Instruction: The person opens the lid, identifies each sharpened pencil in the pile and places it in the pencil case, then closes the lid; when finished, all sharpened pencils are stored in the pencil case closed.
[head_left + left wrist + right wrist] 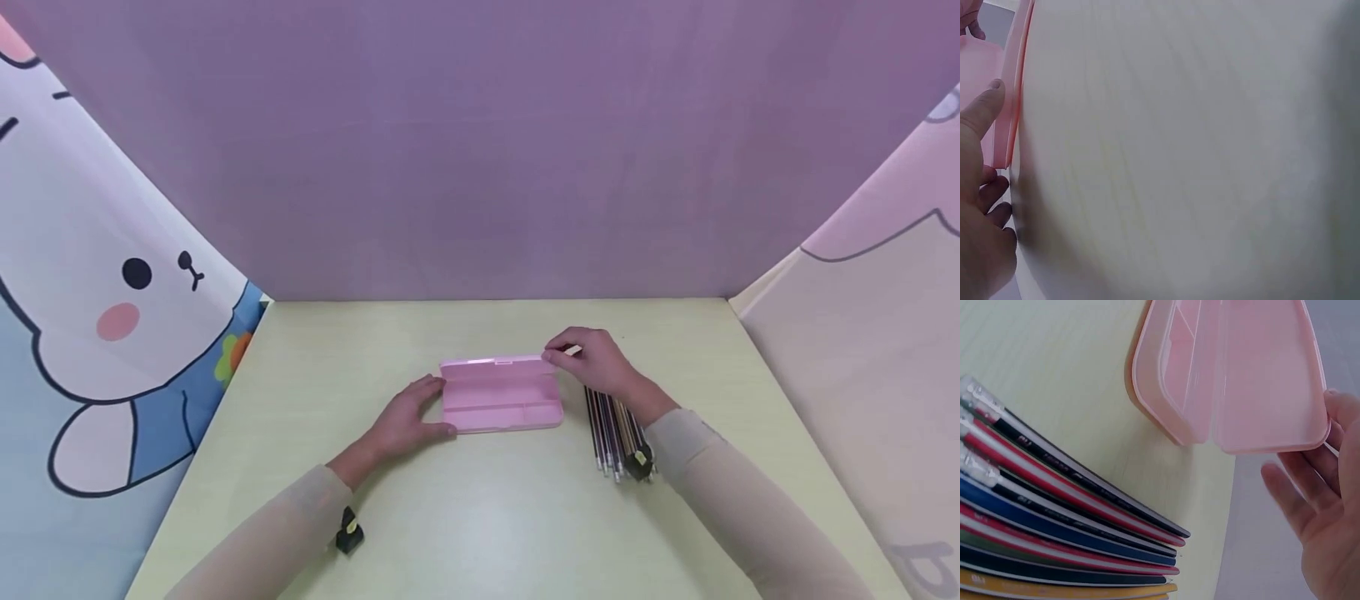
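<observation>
A pink pencil case [487, 390] lies with its lid [1269, 375] raised along the far side. Inside it are a long compartment and smaller divided ones in front, with nothing in them. My left hand [405, 417] holds the case's left end, the thumb at the near corner and the fingers around the side. At the far right corner, my right hand [600, 364] pinches the lid's edge between thumb and fingers. To the right of the case, partly under my right forearm, lies a bundle of pencils [607, 425] with their eraser ends towards me.
Several pencil colours show in the right wrist view: black, red, blue and yellow [1072, 589]. A pale wooden table [480, 517] carries everything. Behind it stands a purple panel [480, 167], with cartoon-printed cloth [90, 250] at the left. Small black devices [349, 533] hang at both wrists.
</observation>
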Action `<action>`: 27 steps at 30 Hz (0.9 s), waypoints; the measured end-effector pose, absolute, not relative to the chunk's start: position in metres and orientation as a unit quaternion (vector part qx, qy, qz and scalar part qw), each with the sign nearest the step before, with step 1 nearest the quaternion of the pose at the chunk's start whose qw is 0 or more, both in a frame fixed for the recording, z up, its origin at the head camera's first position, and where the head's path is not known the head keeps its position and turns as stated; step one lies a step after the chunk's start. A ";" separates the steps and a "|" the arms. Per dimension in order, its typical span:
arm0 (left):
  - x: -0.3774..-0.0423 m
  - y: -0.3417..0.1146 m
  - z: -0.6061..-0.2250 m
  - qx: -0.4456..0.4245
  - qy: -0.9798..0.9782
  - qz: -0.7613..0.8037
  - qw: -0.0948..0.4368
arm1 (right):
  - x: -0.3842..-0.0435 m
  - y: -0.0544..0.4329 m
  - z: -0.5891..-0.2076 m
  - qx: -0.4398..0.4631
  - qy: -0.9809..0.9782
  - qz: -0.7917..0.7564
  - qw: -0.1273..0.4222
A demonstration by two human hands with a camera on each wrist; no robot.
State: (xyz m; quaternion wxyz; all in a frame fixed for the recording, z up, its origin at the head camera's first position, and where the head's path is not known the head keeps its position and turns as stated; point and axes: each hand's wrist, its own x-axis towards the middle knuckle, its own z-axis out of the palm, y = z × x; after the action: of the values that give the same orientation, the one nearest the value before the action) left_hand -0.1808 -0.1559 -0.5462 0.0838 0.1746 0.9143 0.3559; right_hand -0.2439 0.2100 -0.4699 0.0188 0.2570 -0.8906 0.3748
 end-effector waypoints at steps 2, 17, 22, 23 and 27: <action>-0.181 -0.155 -0.546 0.173 0.916 0.354 0.080 | -0.245 0.213 -0.471 0.240 -0.897 0.370 0.032; -0.188 -0.155 -0.540 0.189 0.910 0.363 0.067 | -0.250 0.228 -0.471 0.137 -0.861 0.486 -0.064; -0.189 -0.155 -0.540 0.192 0.910 0.361 0.070 | -0.252 0.230 -0.474 0.104 -0.853 0.504 -0.092; -0.189 -0.155 -0.540 0.193 0.911 0.359 0.070 | -0.253 0.230 -0.475 0.099 -0.851 0.507 -0.093; -0.189 -0.156 -0.539 0.190 0.910 0.361 0.068 | -0.256 0.228 -0.479 0.084 -0.848 0.517 -0.080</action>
State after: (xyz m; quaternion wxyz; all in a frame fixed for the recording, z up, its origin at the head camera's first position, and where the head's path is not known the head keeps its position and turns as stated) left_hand -0.1892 -0.1562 -0.5394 0.0681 0.1902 0.9103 0.3614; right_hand -0.2565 0.2283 -0.4790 -0.0800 0.0836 -0.8482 0.5169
